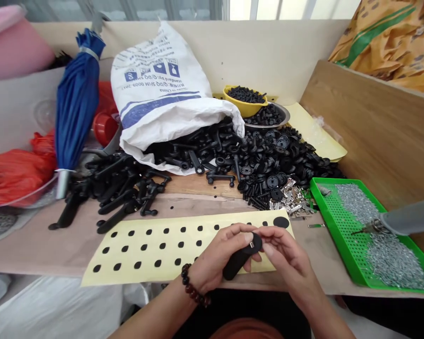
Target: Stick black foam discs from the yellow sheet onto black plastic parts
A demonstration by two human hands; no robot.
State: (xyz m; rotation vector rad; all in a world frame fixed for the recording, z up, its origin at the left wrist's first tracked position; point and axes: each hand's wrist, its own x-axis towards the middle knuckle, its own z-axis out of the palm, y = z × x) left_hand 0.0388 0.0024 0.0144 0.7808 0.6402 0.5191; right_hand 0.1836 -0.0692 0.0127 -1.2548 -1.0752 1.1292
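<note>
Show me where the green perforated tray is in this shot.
In the head view, the green perforated tray lies at the right end of the bench, to the right of the person's right hand, with small metal fittings just left of its far corner.

One left hand (217, 256) and one right hand (286, 256); one black plastic piece (235, 262) between them; one beaded bracelet (192, 285); one yellow bowl (242, 108); one steel dish (286, 115); one white woven sack (155, 89); one blue furled umbrella (77, 99); one green perforated tray (339, 235); one yellow dotted sheet (155, 278); one red cup (104, 129)
</note>
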